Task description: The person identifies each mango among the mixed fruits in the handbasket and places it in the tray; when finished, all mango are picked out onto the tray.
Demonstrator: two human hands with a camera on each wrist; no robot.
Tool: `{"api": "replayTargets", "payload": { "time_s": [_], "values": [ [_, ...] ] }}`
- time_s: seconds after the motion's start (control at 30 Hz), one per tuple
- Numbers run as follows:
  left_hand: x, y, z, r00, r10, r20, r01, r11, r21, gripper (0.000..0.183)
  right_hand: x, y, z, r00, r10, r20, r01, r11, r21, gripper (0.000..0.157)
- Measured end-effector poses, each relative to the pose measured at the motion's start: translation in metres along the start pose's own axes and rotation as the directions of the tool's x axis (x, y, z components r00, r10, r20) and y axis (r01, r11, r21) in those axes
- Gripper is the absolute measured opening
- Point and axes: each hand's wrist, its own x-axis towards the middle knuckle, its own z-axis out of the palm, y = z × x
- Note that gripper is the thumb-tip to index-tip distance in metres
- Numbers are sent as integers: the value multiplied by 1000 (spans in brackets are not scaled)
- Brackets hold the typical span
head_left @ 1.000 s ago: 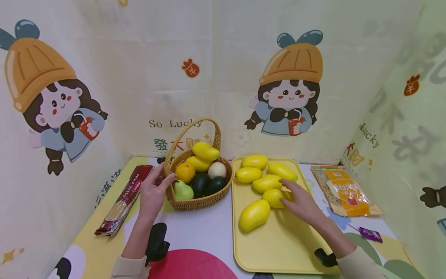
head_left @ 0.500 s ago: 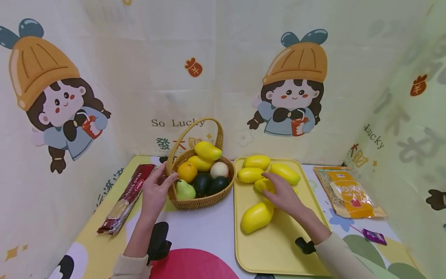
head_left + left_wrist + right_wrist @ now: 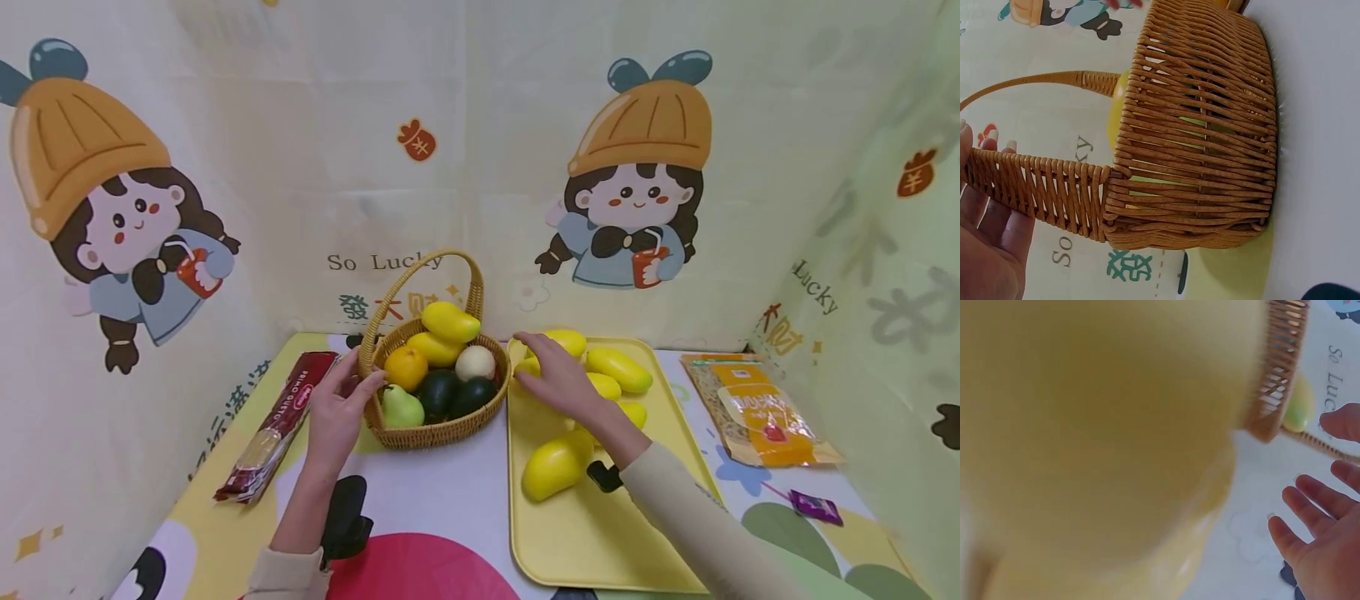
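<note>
At the left of the head view, my left hand (image 3: 336,421) holds the wicker basket (image 3: 442,437) by the foot of its handle (image 3: 1041,190), thumb on one side and fingers on the other. Inside lie two yellow mangoes (image 3: 450,322), an orange (image 3: 406,369), a green pear (image 3: 402,407), a pale round fruit (image 3: 475,363) and two dark avocados (image 3: 435,397). My right hand (image 3: 561,385) hovers with spread fingers over the yellow tray (image 3: 600,546), fingertips near the basket's right rim. It holds nothing and partly hides several mangoes; a larger mango (image 3: 557,467) lies nearer me.
Left of the basket lies a dark red pasta packet (image 3: 277,425). An orange food bag (image 3: 761,410) and a small purple packet (image 3: 816,507) are right of the tray. A printed curtain (image 3: 495,150) rises behind the table.
My right hand has moved left and away from me across the mangoes, from the tray's middle to beside the basket. My left hand stays at the basket handle.
</note>
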Motion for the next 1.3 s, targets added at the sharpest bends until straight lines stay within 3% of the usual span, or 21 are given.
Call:
{"api": "replayTargets", "payload": {
  "time_s": [0.3,0.57,0.77,0.9,1.1,1.3],
  "values": [
    [-2,-2,1,1000,-15,0,15,1000,-11,52,46,-34,16,998,-58,5,58,998,10,58],
    [-4,-1,0,999,-37,13,37,999,-13,53,75,-48,39,998,-57,-16,56,996,-75,61],
    [-3,0,-1,1000,-21,2,21,999,-30,52,86,-64,51,999,-23,-35,14,970,-241,62],
    [-5,0,-2,999,-33,-4,33,999,-19,53,89,-76,56,1000,-19,-4,16,950,-312,62],
    [-5,1,-3,999,-36,5,36,999,-9,55,91,-90,57,999,2,46,13,947,-320,59],
    [-2,1,-2,1000,-28,9,28,1000,-12,54,97,-88,64,999,8,31,1,961,-277,59]
  ]
}}
